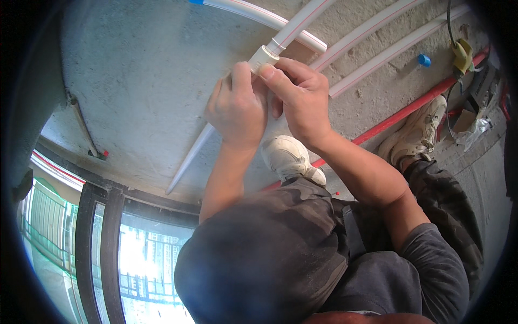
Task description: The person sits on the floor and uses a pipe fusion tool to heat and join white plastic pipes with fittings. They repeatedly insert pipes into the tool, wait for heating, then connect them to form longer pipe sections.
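Note:
A short white plastic pipe coupling (264,58) sits between my two hands, in front of my body. A white pipe with a thin red stripe (298,26) runs from its upper end toward the far right. My left hand (237,105) is closed, its fingers curled and its index finger pressed against the coupling's left side. My right hand (302,97) pinches the coupling, thumb on top and fingers beneath. Past my left hand a pale pipe length (189,159) slants down to the near left. Whether it joins the coupling is hidden behind my left hand.
More red-striped white pipes (372,29) lie on the rough concrete floor (135,81). A red pipe (404,112) crosses at right, near my shoe (421,127). Beyond it are a blue cap (424,60), a yellow object (462,55) with a cable, and clear plastic wrapping (476,134).

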### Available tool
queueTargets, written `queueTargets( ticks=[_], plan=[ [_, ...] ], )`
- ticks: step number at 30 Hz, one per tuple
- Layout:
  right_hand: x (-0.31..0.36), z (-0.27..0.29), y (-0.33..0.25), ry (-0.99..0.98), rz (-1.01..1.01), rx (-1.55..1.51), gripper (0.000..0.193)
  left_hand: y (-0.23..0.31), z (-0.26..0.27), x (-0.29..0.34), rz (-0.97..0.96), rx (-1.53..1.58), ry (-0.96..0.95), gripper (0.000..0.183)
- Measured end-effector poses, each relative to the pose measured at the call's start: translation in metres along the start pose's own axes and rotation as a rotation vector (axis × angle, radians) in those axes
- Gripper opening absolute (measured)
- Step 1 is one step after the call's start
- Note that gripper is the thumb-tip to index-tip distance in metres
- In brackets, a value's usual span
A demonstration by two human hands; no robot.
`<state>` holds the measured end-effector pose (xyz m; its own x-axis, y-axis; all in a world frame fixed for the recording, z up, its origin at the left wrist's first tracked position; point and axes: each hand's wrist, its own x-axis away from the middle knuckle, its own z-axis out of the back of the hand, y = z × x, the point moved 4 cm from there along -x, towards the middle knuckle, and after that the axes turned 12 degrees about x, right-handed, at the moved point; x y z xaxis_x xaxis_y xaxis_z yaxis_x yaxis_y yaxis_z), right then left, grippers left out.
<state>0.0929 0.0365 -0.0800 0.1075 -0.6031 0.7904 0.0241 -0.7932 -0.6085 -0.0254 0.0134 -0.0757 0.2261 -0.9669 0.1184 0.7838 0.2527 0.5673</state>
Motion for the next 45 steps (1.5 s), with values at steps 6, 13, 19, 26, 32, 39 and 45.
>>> queueTargets(
  ticks=[6, 13, 19, 26, 32, 39, 45],
  plan=[
    [-0.002, 0.002, 0.000, -0.008, -0.010, -0.029, 0.029, 0.001, -0.003, -0.003, 0.002, 0.020, 0.003, 0.019],
    [-0.006, 0.029, -0.033, -0.106, 0.153, 0.454, 0.019, -0.003, -0.003, -0.005, 0.003, 0.111, -0.076, 0.027],
    [-0.049, 0.051, -0.167, -0.201, 1.357, 1.553, 0.027, 0.002, 0.010, -0.006, 0.005, 0.272, -0.035, 0.042],
    [-0.110, 0.062, -0.163, -0.810, 1.357, 1.655, 0.027, 0.003, 0.011, -0.008, 0.009, 0.294, -0.047, 0.044],
    [-0.106, 0.063, -0.163, -0.792, 1.307, 1.602, 0.021, 0.008, 0.007, -0.009, 0.016, 0.315, -0.066, 0.045],
    [-0.105, 0.065, -0.166, -0.760, 1.350, 1.581, 0.026, 0.006, 0.009, -0.013, -0.020, 0.351, -0.023, 0.050],
    [-0.100, 0.064, -0.168, -0.722, 1.386, 1.531, 0.019, 0.009, 0.013, -0.016, 0.010, 0.378, -0.107, 0.042]
  ],
)
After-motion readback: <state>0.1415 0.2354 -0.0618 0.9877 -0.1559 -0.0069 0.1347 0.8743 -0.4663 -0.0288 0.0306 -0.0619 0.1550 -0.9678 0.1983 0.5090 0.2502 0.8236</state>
